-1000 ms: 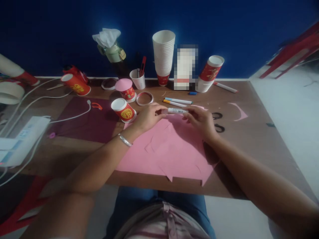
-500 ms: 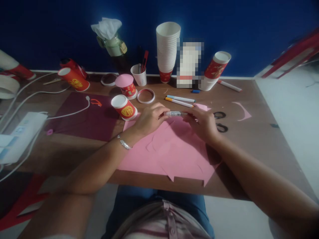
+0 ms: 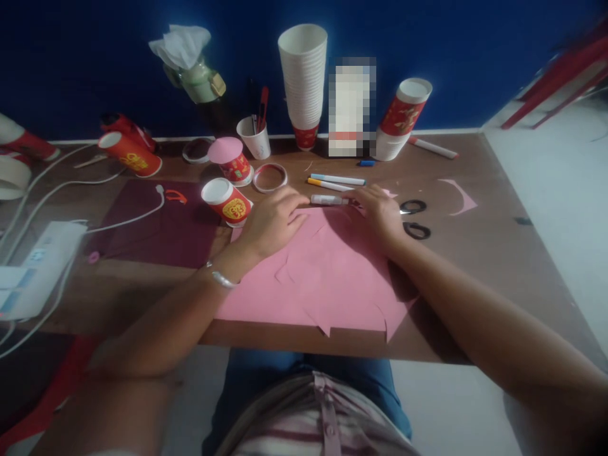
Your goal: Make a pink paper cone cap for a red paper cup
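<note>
A small clear-and-white tube [image 3: 329, 199] lies level at the far edge of a cut pink paper sheet [image 3: 304, 285]. My right hand [image 3: 380, 212] has its fingertips closed on the tube's right end. My left hand [image 3: 278, 218] is at the tube's left, apart from it, with thumb and fingers spread and holding nothing. Black-handled scissors [image 3: 415, 207] lie by my right hand, their blades mostly hidden beneath it. Left of my left hand stands a red-and-white paper cup [image 3: 228, 202] with a gold design. Behind it is a red cup topped by a pink paper cone [image 3: 225, 150].
Two markers [image 3: 337, 180] lie beyond the tube. A tape roll [image 3: 270, 178], a pen cup [image 3: 255, 137] and a tall stack of paper cups [image 3: 304, 79] stand at the back. A power strip [image 3: 45, 269] with white cables is at left. Pink scrap [image 3: 460, 196] lies right.
My left hand has let go of the tube, and its fingers have opened away to the left. The tube is lower, by the paper's far edge, with my right hand still at it. The view has shifted slightly.
</note>
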Demonstrator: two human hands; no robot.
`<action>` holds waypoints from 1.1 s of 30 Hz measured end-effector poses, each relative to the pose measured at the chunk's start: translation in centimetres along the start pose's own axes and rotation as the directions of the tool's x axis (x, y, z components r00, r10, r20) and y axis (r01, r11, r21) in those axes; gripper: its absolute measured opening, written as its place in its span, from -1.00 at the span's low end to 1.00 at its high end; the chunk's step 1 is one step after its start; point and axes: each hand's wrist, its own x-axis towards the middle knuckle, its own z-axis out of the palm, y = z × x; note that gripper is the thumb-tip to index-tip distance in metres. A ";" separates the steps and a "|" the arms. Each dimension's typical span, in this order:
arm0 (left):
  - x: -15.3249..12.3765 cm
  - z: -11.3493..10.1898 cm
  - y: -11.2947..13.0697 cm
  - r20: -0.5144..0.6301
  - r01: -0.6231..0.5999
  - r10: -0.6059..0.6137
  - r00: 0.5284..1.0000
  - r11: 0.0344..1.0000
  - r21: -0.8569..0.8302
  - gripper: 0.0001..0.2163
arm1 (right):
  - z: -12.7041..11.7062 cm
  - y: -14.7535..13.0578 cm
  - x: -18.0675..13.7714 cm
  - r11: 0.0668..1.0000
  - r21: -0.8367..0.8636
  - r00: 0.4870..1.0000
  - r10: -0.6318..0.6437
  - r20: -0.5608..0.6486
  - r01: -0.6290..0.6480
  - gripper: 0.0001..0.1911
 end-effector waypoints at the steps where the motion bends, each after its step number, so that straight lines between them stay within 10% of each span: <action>1: -0.6 -0.4 0.3 0.051 -0.007 0.007 0.999 1.000 0.012 -0.86 | 0.1 0.1 0.0 0.999 -0.028 1.000 -0.017 0.006 0.018 -0.79; 10: -4.1 -1.6 2.0 0.361 0.002 -0.035 0.932 0.996 0.093 -0.42 | -0.3 -1.5 -1.1 0.987 -0.001 0.986 -0.164 0.005 0.164 -0.72; 17: -2.6 -1.3 1.3 0.477 0.233 -0.180 0.860 0.971 -0.053 -0.54 | -0.5 -2.2 -1.5 0.976 0.037 0.976 -0.216 0.009 0.215 -0.72; 23: -2.5 -1.2 0.2 0.346 0.332 -0.199 0.917 0.863 -0.380 -0.83 | -1.1 -2.4 -1.6 0.969 0.239 0.996 -0.072 0.044 0.059 -0.80; 28: -2.3 -1.3 0.7 0.242 0.398 -0.360 0.901 0.462 -0.793 -0.65 | -1.9 -4.6 -1.7 0.662 0.690 0.951 0.128 0.281 -0.293 -0.62; 33: -2.4 -0.3 1.3 0.260 0.409 -0.429 0.865 0.303 -0.861 -0.61 | -1.9 -6.0 -2.0 0.412 0.792 0.892 0.244 0.381 -0.451 -0.63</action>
